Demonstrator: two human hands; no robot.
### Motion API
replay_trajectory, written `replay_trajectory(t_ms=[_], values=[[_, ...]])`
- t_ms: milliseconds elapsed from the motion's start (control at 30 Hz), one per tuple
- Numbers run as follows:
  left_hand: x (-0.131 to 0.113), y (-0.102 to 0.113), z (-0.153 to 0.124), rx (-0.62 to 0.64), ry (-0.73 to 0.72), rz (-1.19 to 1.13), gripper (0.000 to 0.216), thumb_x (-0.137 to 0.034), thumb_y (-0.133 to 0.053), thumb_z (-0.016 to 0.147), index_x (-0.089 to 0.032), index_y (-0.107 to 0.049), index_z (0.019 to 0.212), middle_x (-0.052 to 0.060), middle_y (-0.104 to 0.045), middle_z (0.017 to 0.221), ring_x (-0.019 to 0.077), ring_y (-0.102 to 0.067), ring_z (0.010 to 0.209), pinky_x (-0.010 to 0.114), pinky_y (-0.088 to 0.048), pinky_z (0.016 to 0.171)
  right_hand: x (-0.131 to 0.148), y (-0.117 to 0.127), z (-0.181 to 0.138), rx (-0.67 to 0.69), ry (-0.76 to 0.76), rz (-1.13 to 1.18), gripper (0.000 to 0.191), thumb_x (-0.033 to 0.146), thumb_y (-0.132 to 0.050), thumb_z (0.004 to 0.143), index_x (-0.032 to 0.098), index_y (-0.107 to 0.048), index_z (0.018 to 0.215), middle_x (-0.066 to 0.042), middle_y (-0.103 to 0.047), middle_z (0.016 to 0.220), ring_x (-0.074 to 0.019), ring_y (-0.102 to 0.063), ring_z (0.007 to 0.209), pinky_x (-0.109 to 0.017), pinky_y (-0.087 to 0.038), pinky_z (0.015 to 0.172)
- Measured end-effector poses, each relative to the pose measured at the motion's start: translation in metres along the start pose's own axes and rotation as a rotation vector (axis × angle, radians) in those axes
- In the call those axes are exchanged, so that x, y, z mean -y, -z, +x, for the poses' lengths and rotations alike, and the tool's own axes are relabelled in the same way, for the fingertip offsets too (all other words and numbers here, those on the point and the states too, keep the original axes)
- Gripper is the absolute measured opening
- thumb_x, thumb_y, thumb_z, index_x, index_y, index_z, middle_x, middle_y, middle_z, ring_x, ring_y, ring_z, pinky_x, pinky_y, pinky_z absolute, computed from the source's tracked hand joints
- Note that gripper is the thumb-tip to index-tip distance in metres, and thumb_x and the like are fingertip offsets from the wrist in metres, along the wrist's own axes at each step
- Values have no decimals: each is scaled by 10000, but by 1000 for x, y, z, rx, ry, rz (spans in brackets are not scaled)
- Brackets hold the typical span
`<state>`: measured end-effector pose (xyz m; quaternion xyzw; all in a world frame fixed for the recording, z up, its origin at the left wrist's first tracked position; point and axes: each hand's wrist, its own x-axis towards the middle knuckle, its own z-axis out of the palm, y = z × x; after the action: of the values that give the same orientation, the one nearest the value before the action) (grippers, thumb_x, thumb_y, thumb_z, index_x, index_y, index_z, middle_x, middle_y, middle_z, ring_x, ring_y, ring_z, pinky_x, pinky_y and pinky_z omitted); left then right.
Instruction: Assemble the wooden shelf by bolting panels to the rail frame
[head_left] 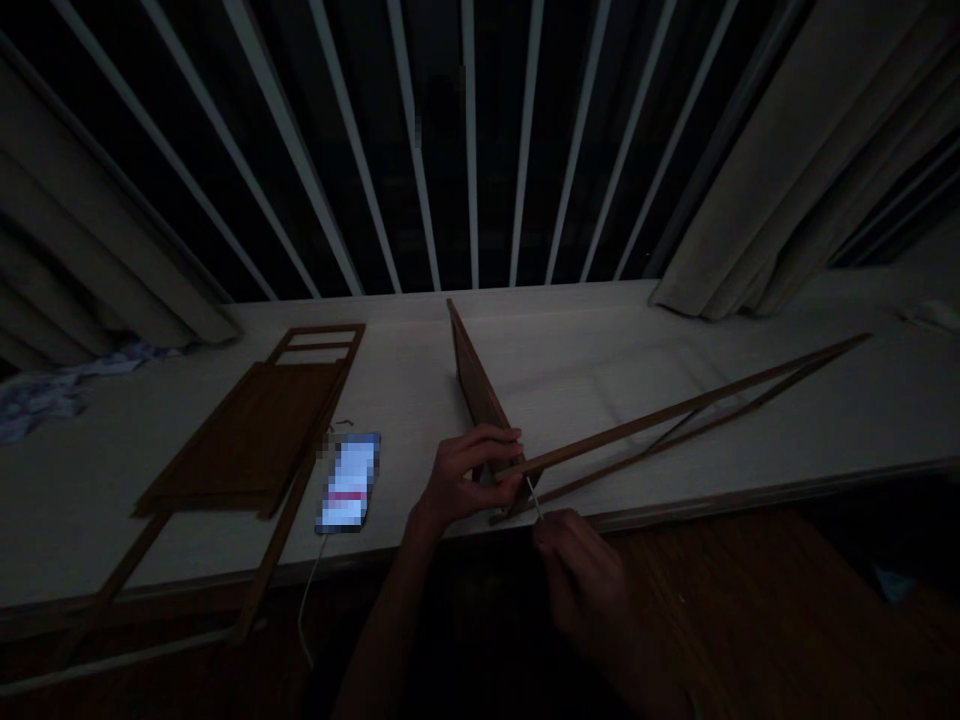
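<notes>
My left hand (pixel 469 475) is closed round the corner where a brown wooden panel (pixel 480 385) meets a long wooden frame (pixel 637 420). The panel stands on edge on the pale ledge, while the frame reaches away to the right. In my closed right hand (pixel 581 570) is a tool with a thin metal shaft (pixel 534 496); its handle is hidden by my fingers. The shaft's tip is at the wooden joint, just below my left fingertips. Whether a screw sits there is too dark to tell.
Left on the pale ledge (pixel 405 400) lies another wooden folding frame with a panel (pixel 247 430), its legs overhanging the front edge. Beside it is a lit phone (pixel 349 483) with a white cable (pixel 303 610). Window bars (pixel 472 150) and curtains (pixel 780 150) stand behind.
</notes>
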<state>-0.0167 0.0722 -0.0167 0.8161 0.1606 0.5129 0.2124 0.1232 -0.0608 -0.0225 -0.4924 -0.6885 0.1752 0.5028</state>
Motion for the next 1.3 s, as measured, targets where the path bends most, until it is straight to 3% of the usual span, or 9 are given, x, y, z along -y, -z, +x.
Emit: replay_trajectory(t_ms=[67,167,400,600,833,1133,1300], values=[[1,-1,-2,-13,-8,5,303,-128,-664,640,-146,-632,941,93,-654,982,144,-641,890,242,-546,726,-1,2,1,28,70,-76,192,71,-386,849,183,-541,837,-50,-547,740,-149,-501,683,-269,-412,606],[2,-2,-3,-31,-26,13,292,-143,-663,643,-150,-632,932,88,-654,974,144,-640,888,235,-547,708,2,4,4,35,54,-49,181,85,-395,855,190,-540,835,-41,-558,722,-143,-521,662,-264,-428,595],[0,-4,0,-58,-37,19,257,-151,-649,654,-150,-622,909,87,-655,952,140,-646,860,237,-552,686,13,-2,2,-101,-316,275,55,206,-472,878,220,-508,917,10,-618,722,-87,-547,551,-194,-448,529],[0,-6,-1,-72,-38,30,265,-138,-652,642,-149,-623,906,89,-657,962,138,-645,854,243,-553,699,13,-8,-4,-135,-447,463,75,263,-490,882,214,-515,831,23,-608,716,-59,-489,522,-165,-401,490],[4,-10,-5,-101,-41,13,268,-141,-653,642,-155,-626,909,86,-656,971,143,-647,858,251,-553,708,11,-15,-10,-198,-479,489,68,281,-521,864,216,-540,867,3,-636,764,-77,-514,568,-176,-398,494],[6,-8,-8,-77,-20,-17,292,-152,-663,651,-157,-628,941,89,-649,999,148,-640,892,261,-551,730,19,-17,0,-262,-482,467,78,252,-596,804,206,-553,758,22,-608,674,-81,-559,614,-172,-436,562],[6,-7,-7,-93,-44,-35,290,-144,-669,642,-147,-629,930,93,-651,980,149,-641,884,257,-551,717,21,-23,-3,-335,-485,502,100,218,-599,801,230,-512,849,39,-617,690,-79,-593,641,-177,-463,607]])
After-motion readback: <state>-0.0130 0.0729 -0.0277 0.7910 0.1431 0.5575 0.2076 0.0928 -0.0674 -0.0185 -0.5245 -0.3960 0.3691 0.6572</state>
